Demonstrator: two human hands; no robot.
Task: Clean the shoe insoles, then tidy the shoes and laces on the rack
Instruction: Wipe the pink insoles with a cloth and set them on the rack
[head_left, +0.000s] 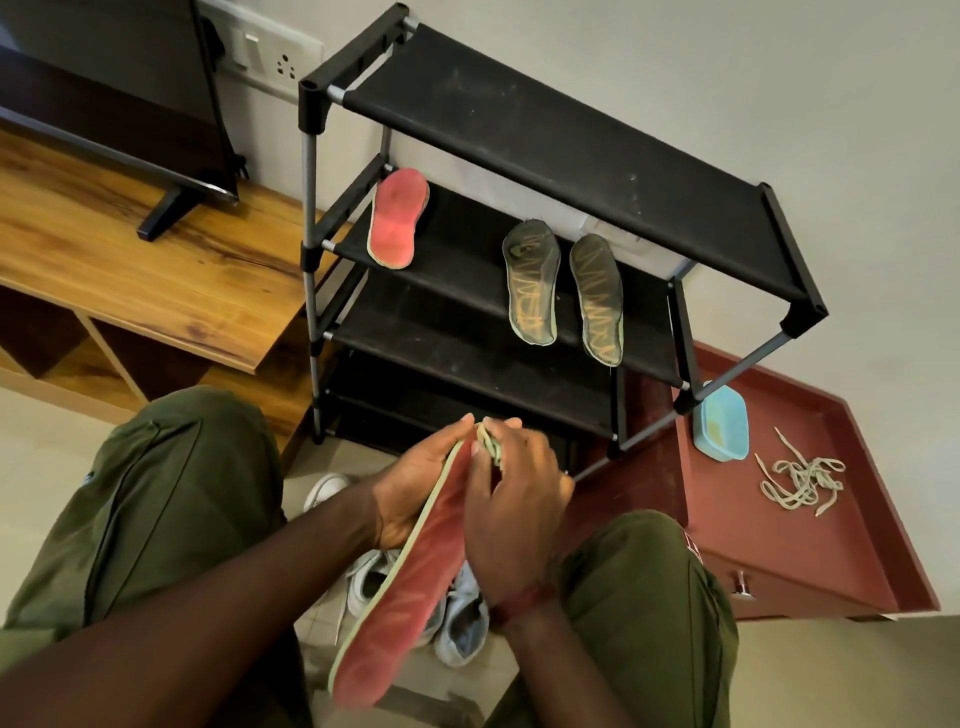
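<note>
While gripping the red insole (410, 613) over the sneakers (462, 631) with the left hand (415, 486) and pinching a green cloth (489, 446) to its toe with the right hand (511, 514), mid-cleaning, probably needs firm strokes heelward next

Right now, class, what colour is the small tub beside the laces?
The tub is light blue; the head view shows it best.
</note>
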